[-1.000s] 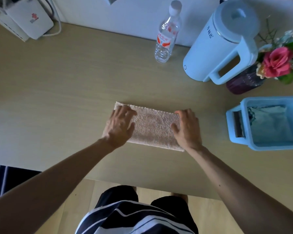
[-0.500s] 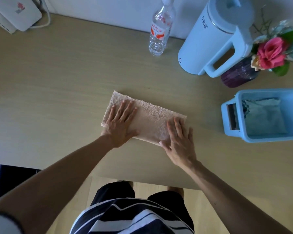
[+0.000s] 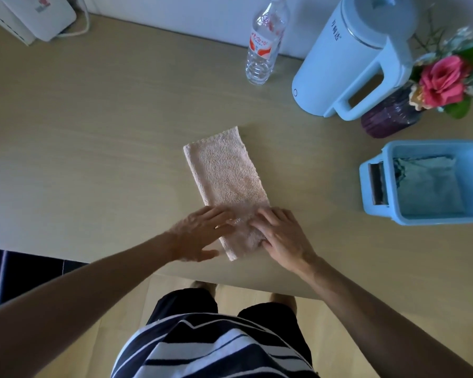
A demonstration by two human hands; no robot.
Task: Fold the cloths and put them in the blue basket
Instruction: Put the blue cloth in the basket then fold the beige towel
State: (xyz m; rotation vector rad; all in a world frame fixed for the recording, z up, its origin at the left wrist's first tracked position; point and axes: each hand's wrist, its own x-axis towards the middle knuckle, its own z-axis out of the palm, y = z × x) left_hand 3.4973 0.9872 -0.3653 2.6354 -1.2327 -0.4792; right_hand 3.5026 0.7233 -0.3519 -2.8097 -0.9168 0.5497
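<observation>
A folded pink cloth (image 3: 225, 175) lies on the wooden table (image 3: 93, 148) as a long strip running away from me. Both hands are at its near end. My left hand (image 3: 200, 236) lies flat with straight fingers touching the cloth's near left part. My right hand (image 3: 281, 236) rests on the near right corner, its fingers bent over the cloth and its thumb at the edge. The blue basket (image 3: 372, 211) stands at the right of the table, with a folded pale blue-green cloth (image 3: 432, 186) inside it.
At the back of the table stand a clear water bottle (image 3: 262, 47), a pale blue kettle (image 3: 347, 61) and a purple vase with a pink flower (image 3: 393, 113). A white device (image 3: 36, 15) sits at the back left. The table's front edge is close below my hands.
The cloth has turned from lying crosswise to pointing away from me. Both hands have slid together to its near end.
</observation>
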